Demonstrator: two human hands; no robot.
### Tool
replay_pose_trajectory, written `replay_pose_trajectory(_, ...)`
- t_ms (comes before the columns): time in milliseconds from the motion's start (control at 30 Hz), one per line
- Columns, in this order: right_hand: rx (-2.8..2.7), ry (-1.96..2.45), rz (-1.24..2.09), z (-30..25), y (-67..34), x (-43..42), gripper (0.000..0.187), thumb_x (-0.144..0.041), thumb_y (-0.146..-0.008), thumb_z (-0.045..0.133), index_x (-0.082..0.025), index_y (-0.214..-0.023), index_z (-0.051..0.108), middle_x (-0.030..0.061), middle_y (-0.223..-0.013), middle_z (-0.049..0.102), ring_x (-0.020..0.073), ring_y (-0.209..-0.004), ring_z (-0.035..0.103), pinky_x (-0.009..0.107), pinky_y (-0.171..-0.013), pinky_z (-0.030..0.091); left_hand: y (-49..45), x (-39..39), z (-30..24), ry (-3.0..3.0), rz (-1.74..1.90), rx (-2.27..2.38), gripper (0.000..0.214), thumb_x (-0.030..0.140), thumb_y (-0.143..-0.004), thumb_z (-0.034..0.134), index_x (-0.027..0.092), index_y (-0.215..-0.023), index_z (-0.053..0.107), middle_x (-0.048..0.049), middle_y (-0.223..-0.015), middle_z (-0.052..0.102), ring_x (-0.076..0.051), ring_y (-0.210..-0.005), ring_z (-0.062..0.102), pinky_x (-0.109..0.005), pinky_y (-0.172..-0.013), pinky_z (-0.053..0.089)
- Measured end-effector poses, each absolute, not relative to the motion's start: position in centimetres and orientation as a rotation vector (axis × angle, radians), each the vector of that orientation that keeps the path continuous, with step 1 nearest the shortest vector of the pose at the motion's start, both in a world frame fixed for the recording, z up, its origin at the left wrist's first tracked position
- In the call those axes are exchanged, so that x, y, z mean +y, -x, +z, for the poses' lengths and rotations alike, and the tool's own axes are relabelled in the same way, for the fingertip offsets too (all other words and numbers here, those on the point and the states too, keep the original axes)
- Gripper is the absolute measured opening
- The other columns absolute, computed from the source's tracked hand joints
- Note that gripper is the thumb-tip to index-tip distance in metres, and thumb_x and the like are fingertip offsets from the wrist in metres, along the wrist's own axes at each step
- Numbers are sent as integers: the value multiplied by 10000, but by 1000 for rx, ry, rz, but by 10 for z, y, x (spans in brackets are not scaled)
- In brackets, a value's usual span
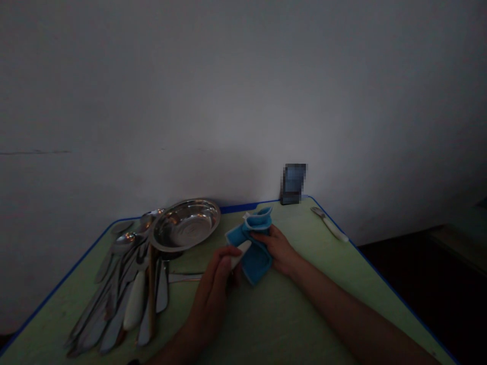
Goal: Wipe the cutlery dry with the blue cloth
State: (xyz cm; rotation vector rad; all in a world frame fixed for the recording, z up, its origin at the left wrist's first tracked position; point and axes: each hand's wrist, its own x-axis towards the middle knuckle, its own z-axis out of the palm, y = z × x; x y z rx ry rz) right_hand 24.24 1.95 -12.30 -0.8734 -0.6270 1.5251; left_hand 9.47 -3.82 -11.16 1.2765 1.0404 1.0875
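Note:
In the head view, my left hand [218, 274] is closed around a utensil with a white handle [241, 252]. Only the pale handle shows, tilted up toward the cloth; the other end is hidden, so its kind cannot be told. A blue cloth [256, 261] with light edges is bunched in my right hand [279, 248], whose fingers are wrapped into its folds. The cloth lies right beside the white handle; whether they touch is unclear. Just left of my left hand, a piece of metal cutlery [185, 278] lies on the table.
Spoons, forks and knives form a loose pile [117, 289] at the left of the green table [300, 314]. A shiny metal bowl [188, 228] rests behind them. On the right edge lies a white-handled fork [330, 226]. A blurred dark device [292, 185] leans against the wall.

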Motion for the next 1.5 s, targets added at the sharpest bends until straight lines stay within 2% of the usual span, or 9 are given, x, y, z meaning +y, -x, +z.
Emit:
replay_pose_trajectory(133,-668,870,1500,-125,-242,19,248,-217,-549,730,-175,-766,619,-9,-719,673,138,-666,597,289,-689,445,-95,-36,-110,-1175,1148,1009,262,451,-861,346,225,-919,465,38,-641,450,-122,-580,426,-215,-542,355)
replay_pose_trajectory(333,-651,877,1449,-129,-237,19,211,-376,-646,661,-178,-654,587,-45,-559,593,102,-521,517,246,-561,406,-92,-40,-119,-1330,1109,988,245,415,-891,298,234,-943,455,30,-669,447,-119,-613,414,-215,-562,349)
replay_pose_trajectory(533,-371,960,1429,-124,-241,23,252,-438,-664,631,-195,-637,568,-20,-545,596,157,-657,577,283,-644,446,-92,-44,-104,-1661,843,964,250,374,-886,329,226,-1035,466,8,-715,472,-146,-662,460,-256,-629,378)
replay_pose_trajectory(633,-223,942,1449,-125,-243,26,284,-470,-712,569,-196,-639,576,16,-583,625,189,-731,599,309,-671,469,-95,-43,-100,-1694,742,990,245,358,-870,378,232,-1054,479,10,-716,492,-151,-667,474,-256,-628,380)
replay_pose_trajectory(933,-212,754,1523,-130,-242,29,331,-489,-790,463,-203,-844,619,33,-858,688,178,-810,624,324,-718,485,-97,-31,-115,-1183,1142,1021,134,334,-870,357,240,-925,434,37,-693,466,-116,-607,455,-204,-532,365)
replay_pose_trajectory(1033,-252,755,1585,-127,-242,27,375,-504,-803,427,-193,-883,623,44,-833,690,181,-829,622,329,-723,479,-97,-30,-112,-1123,1179,989,102,318,-862,372,248,-915,424,40,-707,475,-116,-627,465,-198,-534,370)
replay_pose_trajectory(1200,-440,745,1644,-122,-239,20,344,-489,-745,529,-179,-849,636,36,-753,687,181,-799,620,313,-723,472,-98,-32,-111,-1250,1093,1003,130,327,-867,389,236,-942,443,33,-725,475,-116,-647,462,-211,-572,381)
replay_pose_trajectory(1333,-507,773,1587,-123,-238,19,223,-370,-672,650,-171,-771,627,18,-705,677,171,-740,618,293,-697,471,-98,-36,-111,-1523,924,1031,154,331,-870,390,221,-935,476,30,-688,479,-125,-634,452,-231,-598,374)
replay_pose_trajectory(1500,-477,793,1561,-124,-238,20,202,-345,-657,670,-184,-764,612,-9,-664,660,147,-683,609,277,-662,470,-98,-36,-111,-1523,919,1024,255,347,-876,372,244,-1106,338,39,-696,504,-116,-577,441,-225,-547,370)
